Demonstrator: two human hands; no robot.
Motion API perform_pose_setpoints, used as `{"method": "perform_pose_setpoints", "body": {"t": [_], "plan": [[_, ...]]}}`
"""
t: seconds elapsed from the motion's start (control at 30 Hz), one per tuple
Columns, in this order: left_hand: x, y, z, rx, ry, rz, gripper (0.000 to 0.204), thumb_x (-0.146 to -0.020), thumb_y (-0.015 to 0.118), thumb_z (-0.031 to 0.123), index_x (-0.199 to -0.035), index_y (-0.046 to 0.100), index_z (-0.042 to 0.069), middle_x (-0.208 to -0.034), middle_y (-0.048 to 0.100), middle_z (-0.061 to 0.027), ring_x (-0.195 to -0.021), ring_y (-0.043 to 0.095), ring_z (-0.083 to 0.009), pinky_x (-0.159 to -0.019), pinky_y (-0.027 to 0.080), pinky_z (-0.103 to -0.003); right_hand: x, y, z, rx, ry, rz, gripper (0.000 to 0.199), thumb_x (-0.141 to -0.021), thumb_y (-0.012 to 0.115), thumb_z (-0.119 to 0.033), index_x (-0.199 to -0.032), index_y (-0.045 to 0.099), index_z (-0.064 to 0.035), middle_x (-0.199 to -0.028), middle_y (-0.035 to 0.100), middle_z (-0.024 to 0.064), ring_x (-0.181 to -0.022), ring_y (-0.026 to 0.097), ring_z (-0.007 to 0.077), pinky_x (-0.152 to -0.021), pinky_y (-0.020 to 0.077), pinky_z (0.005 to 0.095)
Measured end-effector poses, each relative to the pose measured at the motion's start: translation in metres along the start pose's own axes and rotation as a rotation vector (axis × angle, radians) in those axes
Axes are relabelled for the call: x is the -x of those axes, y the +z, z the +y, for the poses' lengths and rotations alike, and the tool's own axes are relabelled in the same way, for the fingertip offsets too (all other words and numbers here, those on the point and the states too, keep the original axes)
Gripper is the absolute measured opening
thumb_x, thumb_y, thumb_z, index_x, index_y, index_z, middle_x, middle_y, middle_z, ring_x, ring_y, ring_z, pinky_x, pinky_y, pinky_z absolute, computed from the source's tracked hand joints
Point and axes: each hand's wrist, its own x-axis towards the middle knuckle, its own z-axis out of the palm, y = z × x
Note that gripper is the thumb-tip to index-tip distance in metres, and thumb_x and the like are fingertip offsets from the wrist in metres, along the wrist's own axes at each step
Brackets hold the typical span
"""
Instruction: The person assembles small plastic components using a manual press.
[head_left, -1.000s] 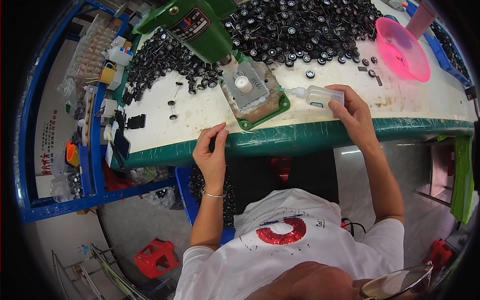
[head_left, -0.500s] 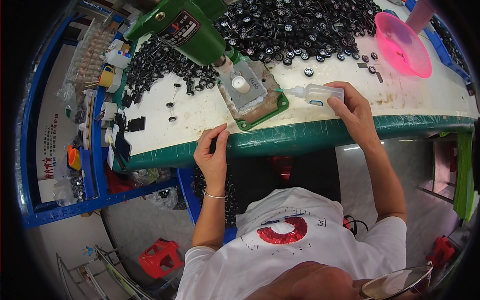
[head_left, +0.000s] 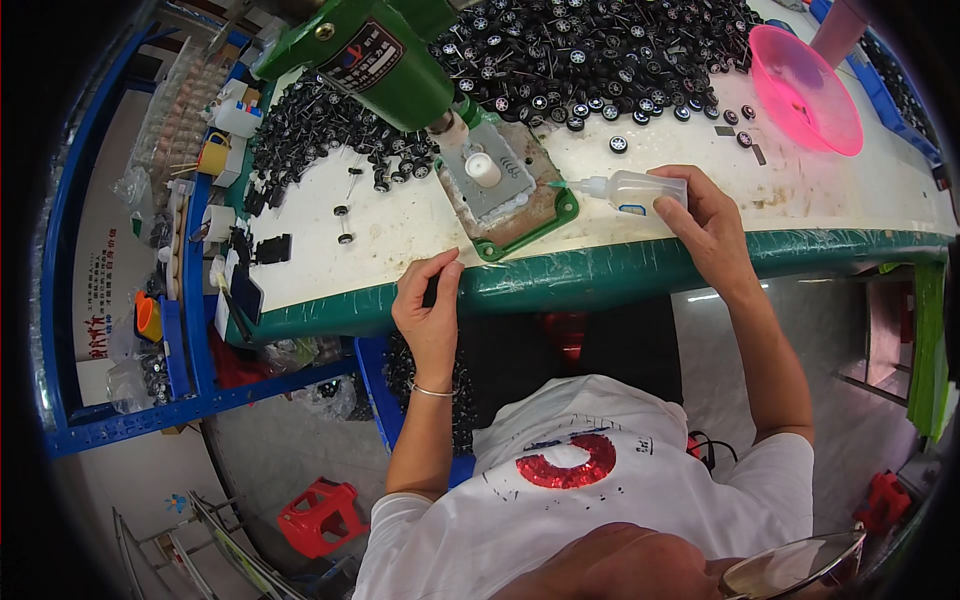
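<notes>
My right hand (head_left: 705,222) grips the rear of a translucent squeeze bottle (head_left: 638,188). The bottle lies level in the air, its thin green tip pointing left at the base of a green hand press (head_left: 385,75). Under the ram, a small white round cup (head_left: 482,168) sits on a grey metal plate (head_left: 512,182). By the table's front edge, just left of the press base, my left hand (head_left: 428,305) is closed, fingertips and thumb together. A dark patch shows between its fingers; what it holds, if anything, cannot be made out.
Black toy wheels on axles (head_left: 590,60) lie heaped behind the press and to its left. At the right stands a pink bowl (head_left: 805,95). One wheel pair (head_left: 343,224) lies left of the press. Green padding (head_left: 620,268) covers the front edge; blue shelving (head_left: 195,300) stands left.
My left hand's fingers and thumb have drawn closer together, with the hand shifting slightly right. My right hand and the bottle have barely moved.
</notes>
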Motion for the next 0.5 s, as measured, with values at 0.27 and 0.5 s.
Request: {"method": "perform_pose_setpoints", "body": {"t": [0.27,0.5], "plan": [[-0.0011,0.0018,0.0023,-0.008,0.007,-0.008,0.011,-0.088,0.07,0.005,-0.098,0.072,0.001,-0.082,0.065,-0.0035,-0.076,0.058,-0.0119,-0.073,0.045,-0.024,-0.0002,-0.0001,0.0012,0.001,-0.019,0.002,0.03,-0.091,0.065,-0.02,-0.116,0.062,-0.002,-0.082,0.061,0.0029,-0.071,0.052,0.0069,-0.064,0.042,0.0224],[-0.0004,-0.0002,0.0021,0.028,0.009,0.006,0.011,-0.088,0.069,0.004,-0.099,0.073,0.002,-0.082,0.065,-0.0032,-0.076,0.058,-0.0119,-0.072,0.045,-0.023,0.0073,-0.007,0.0,-0.198,-0.01,0.026,0.031,-0.092,0.062,-0.021,-0.116,0.062,-0.0003,-0.086,0.062,0.0024,-0.07,0.052,0.0062,-0.066,0.0423,0.0208]]}}
